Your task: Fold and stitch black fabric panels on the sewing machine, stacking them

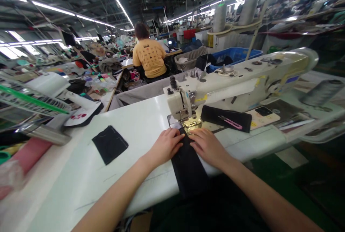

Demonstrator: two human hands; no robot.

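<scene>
A strip of black fabric (pixel 187 167) runs from the needle area of a white sewing machine (pixel 215 84) over the table's front edge. My left hand (pixel 168 142) lies on the strip's left side, fingers bent and drawn together, gripping its edge. On the other side my right hand (pixel 206 145) rests with its fingertips at the strip's right edge, near the brass-coloured plate (pixel 192 123). Its fingers are bent and pressed together on the cloth. Both hands sit just in front of the presser foot, which is partly hard to make out.
A black fabric square (pixel 110 145) lies on the table at left. Right of the needle, pink thread snips (pixel 230 122) rest on folded black fabric (pixel 210 114), beside a phone (pixel 265 113). Thread cones (pixel 219 18) stand behind. A person in a yellow shirt (pixel 149 58) sits ahead.
</scene>
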